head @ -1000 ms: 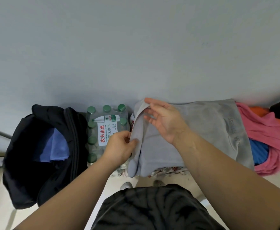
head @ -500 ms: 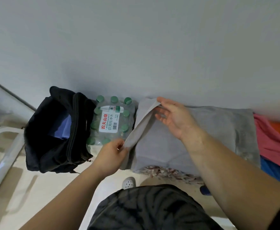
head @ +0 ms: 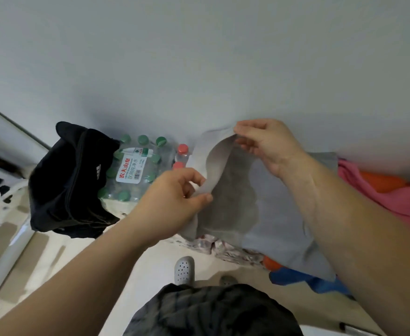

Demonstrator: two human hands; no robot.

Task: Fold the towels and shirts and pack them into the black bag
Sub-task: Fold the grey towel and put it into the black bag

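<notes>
Pinches the left edge of the grey cloth (head: 279, 214) in two spots: the near end between thumb and fingers of the left hand (head: 175, 197), the far end between thumb and fingers of the right hand (head: 269, 144). Keeps the fingers of both hands clamped on the cloth, not apart. Holds that edge up a little, showing the paler inside and leaving the rest flat on a flowery sheet (head: 213, 243) by the wall (head: 199, 69). Looks like the start of a fold, with the lifted edge ready to go over to the right. Cannot tell whether towel or shirt. Not folded yet, then, and not packed. Has the black bag (head: 70, 187) off to the left on the floor (head: 150, 263), well apart from the grey cloth, with a pack of water bottles (head: 136, 170) in between. Cannot see inside the bag from here, so cannot say how much packed already. Leaves more to do on the right: a pink cloth (head: 393, 204), an orange cloth (head: 383, 183) and a blue cloth (head: 293, 278) poking out from under the grey one, all in a heap and none folded. Probably a good way from done: finish this fold, put it in the bag, then work through the heap.
</notes>
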